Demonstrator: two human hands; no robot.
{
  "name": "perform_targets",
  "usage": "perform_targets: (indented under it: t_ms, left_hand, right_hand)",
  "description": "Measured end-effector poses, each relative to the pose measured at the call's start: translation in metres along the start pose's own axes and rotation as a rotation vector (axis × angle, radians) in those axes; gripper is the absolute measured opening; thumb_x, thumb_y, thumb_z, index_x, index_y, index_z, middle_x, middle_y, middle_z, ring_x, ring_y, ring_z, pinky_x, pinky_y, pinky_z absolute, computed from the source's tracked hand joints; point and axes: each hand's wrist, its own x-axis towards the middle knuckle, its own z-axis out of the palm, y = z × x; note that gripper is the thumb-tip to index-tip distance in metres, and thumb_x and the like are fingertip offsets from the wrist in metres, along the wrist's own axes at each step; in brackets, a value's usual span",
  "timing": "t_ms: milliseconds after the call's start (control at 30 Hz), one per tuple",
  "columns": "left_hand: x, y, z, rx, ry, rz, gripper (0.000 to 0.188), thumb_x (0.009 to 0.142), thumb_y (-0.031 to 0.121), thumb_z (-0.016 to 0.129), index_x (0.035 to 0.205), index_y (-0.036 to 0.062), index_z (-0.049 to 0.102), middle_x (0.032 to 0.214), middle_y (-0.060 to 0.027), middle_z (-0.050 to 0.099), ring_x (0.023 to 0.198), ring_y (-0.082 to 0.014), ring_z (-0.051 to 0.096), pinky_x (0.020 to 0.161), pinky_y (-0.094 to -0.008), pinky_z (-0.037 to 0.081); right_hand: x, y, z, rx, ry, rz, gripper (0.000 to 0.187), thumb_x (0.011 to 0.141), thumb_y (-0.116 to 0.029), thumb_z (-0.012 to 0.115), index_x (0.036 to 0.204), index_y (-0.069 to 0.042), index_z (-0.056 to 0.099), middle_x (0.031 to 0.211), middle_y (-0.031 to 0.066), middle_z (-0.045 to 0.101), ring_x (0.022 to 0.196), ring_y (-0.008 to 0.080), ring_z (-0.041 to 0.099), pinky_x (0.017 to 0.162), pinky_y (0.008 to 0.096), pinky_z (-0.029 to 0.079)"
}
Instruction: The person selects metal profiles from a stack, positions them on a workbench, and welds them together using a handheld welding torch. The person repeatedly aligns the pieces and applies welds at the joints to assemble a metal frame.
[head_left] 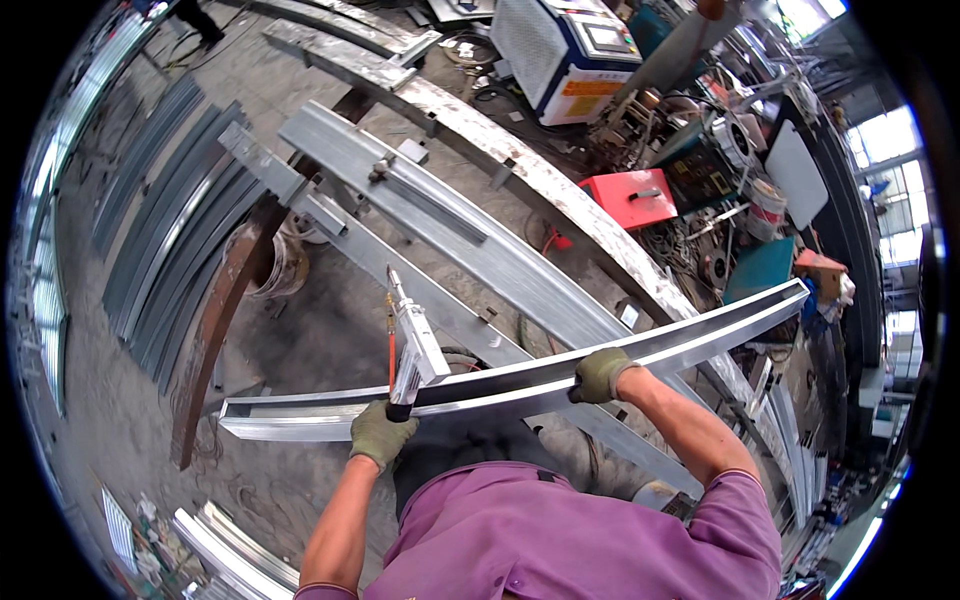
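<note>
Both my hands wear olive-green work gloves. My left hand [382, 433] is closed around the dark lower end of a silver welding gun [420, 342], beside the long metal channel. The gun's narrow nozzle points away from me, and an orange line runs along its left side. Across in front of my body lies the long, open-sided metal channel [500, 406], its right end farther away than its left. My right hand [600, 376] grips this channel right of its middle, fingers over the far wall. Whether my left hand also touches the channel, I cannot tell.
Beneath the channel, metal beams [440, 240] run diagonally, with a loose clamp-like piece [380, 167] on one. Stacked grey profiles [180, 230] lie left, near a bucket [280, 262]. A white-and-blue machine [565, 60], a red box [628, 198] and cluttered tools stand at the back right.
</note>
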Motion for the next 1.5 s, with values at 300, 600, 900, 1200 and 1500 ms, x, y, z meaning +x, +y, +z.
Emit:
perform_targets:
  t_ms: [300, 600, 900, 1200, 1500]
  left_hand:
    - [0.012, 0.003, 0.022, -0.017, -0.007, -0.109, 0.053, 0.08, 0.05, 0.084, 0.117, 0.0122, 0.08, 0.116, -0.0181, 0.078, 0.111, -0.0395, 0.073, 0.097, -0.05, 0.056]
    - [0.015, 0.029, 0.006, -0.113, 0.046, -0.17, 0.049, 0.083, 0.046, 0.085, 0.116, 0.0104, 0.078, 0.113, -0.0176, 0.079, 0.109, -0.0393, 0.074, 0.095, -0.0491, 0.055]
    - [0.035, 0.027, 0.01, -0.294, 0.117, -0.157, 0.061, 0.081, 0.04, 0.085, 0.131, 0.0072, 0.071, 0.117, -0.02, 0.077, 0.111, -0.0389, 0.073, 0.096, -0.0461, 0.056]
    - [0.031, 0.009, 0.027, -0.368, 0.249, -0.03, 0.063, 0.082, 0.033, 0.08, 0.14, 0.0136, 0.067, 0.128, -0.0188, 0.074, 0.117, -0.039, 0.07, 0.101, -0.0454, 0.055]
    - [-0.006, 0.023, 0.023, -0.525, 0.371, -0.007, 0.057, 0.086, 0.023, 0.079, 0.14, 0.0108, 0.065, 0.13, -0.0167, 0.072, 0.118, -0.0376, 0.068, 0.104, -0.0432, 0.054]
  right_hand:
    - [0.059, 0.012, -0.027, -0.095, -0.113, -0.047, 0.078, 0.087, -0.083, 0.065, 0.115, -0.013, 0.082, 0.114, 0.0175, 0.08, 0.11, 0.0375, 0.075, 0.096, 0.0452, 0.057]
    - [0.094, 0.042, -0.022, 0.063, -0.078, -0.106, 0.089, 0.086, -0.084, 0.064, 0.127, -0.007, 0.078, 0.126, 0.0249, 0.075, 0.119, 0.0418, 0.071, 0.104, 0.0467, 0.054]
    - [0.094, 0.038, -0.003, -0.033, 0.267, -0.156, 0.082, 0.083, -0.067, 0.075, 0.135, -0.004, 0.069, 0.138, 0.0236, 0.068, 0.134, 0.0374, 0.062, 0.115, 0.0459, 0.046]
    - [0.075, -0.006, 0.081, -0.388, 0.583, -0.251, 0.079, 0.095, -0.027, 0.064, 0.162, 0.003, 0.036, 0.168, 0.0339, 0.033, 0.16, 0.0486, 0.026, 0.133, 0.0637, 0.013]
    - [0.13, 0.017, 0.106, -0.371, 0.9, -0.288, 0.066, 0.096, -0.015, 0.056, 0.156, 0.007, 0.039, 0.144, 0.0288, 0.055, 0.138, 0.0475, 0.05, 0.124, 0.064, 0.031]
